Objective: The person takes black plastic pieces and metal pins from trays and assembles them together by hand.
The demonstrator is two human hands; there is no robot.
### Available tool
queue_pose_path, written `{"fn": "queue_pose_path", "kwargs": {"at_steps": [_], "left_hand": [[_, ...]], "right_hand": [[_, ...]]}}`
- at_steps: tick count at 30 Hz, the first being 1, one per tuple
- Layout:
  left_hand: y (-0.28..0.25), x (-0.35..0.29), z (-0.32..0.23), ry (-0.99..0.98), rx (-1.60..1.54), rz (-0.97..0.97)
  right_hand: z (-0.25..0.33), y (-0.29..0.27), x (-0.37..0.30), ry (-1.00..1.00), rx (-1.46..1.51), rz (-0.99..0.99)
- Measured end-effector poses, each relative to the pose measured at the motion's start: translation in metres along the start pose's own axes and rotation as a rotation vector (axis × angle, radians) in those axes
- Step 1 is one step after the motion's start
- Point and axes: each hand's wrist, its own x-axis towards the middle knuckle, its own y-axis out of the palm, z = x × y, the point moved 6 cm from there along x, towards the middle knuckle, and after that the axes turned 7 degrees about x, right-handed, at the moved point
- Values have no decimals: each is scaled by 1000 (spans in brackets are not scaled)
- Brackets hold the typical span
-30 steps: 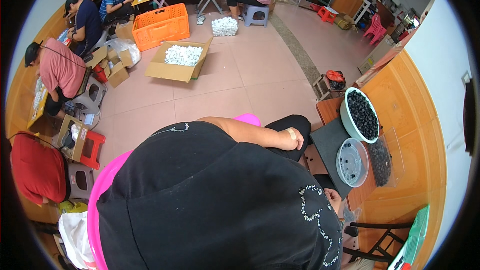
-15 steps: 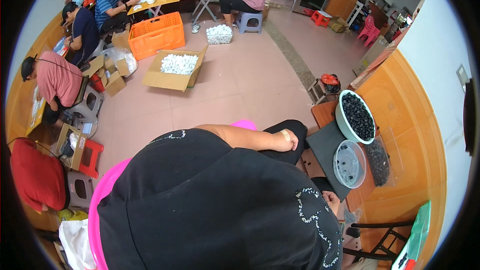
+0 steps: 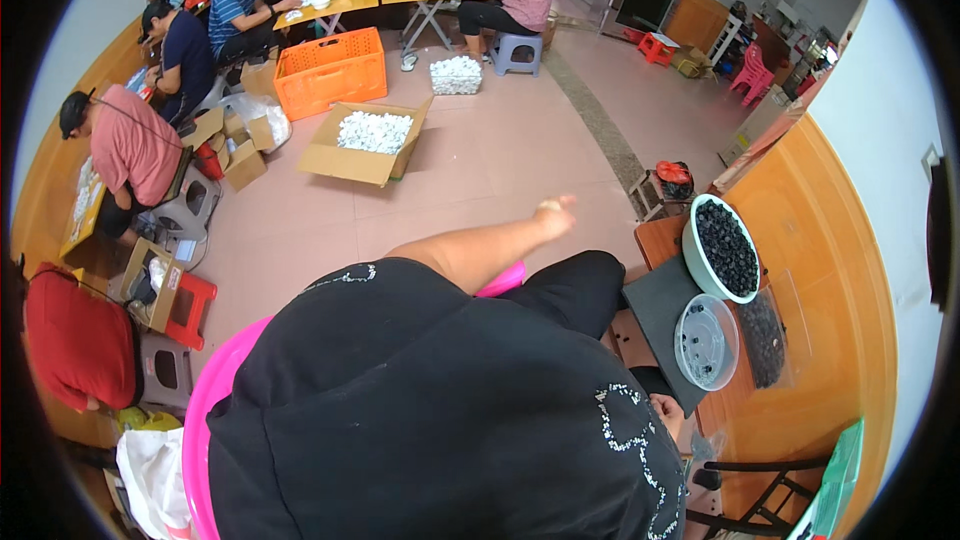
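Fingers point(image 3: 567, 203) of the left hand point(image 3: 552, 218) are blurred above the floor point(image 3: 440, 215); nothing shows in them, but their opening I cannot tell. The right hand point(image 3: 668, 414) is beside the dark board point(image 3: 653, 308); its hold also I cannot tell. It looks like a pause; picking black pieces point(image 3: 728, 245) from the pale bowl point(image 3: 695, 258) would call for bringing the left hand across, past the knee point(image 3: 597, 270). Near the bowl stands a clear tub point(image 3: 733, 338) with few pieces
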Motion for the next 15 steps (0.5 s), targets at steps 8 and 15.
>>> {"fn": "queue_pose_path", "kwargs": {"at_steps": [8,15], "left_hand": [[-316,23,272,-600,653,-482],[-246,-74,106,-559,298,-520]], "right_hand": [[14,24,37,-72,29,222],[-1,0,2,7,-9,-12]]}}
